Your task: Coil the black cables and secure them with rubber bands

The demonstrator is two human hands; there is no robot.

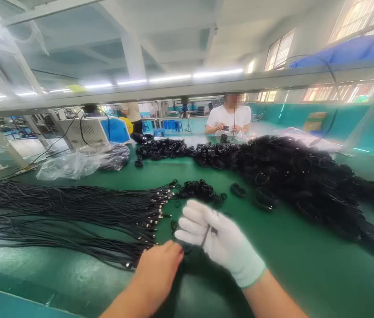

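Observation:
My left hand (160, 265), bare, is closed with its fingertips turned away at the right ends of the long black cables (84, 207). What it grips, if anything, is hidden. My right hand (216, 234), in a white glove, has its palm turned up and the thumb bent over a short, thin black cable piece (205, 235) lying across the palm. The long cables lie side by side on the green table, with metal plugs (156, 207) at their right ends. Just beyond my hands is a small heap of black loops (198, 191).
A large heap of coiled black cables (293, 172) spreads along the back and right of the table. Clear plastic bags (74, 164) lie at the back left, before a white and blue machine (99, 131). A person (228, 117) in white works across the table.

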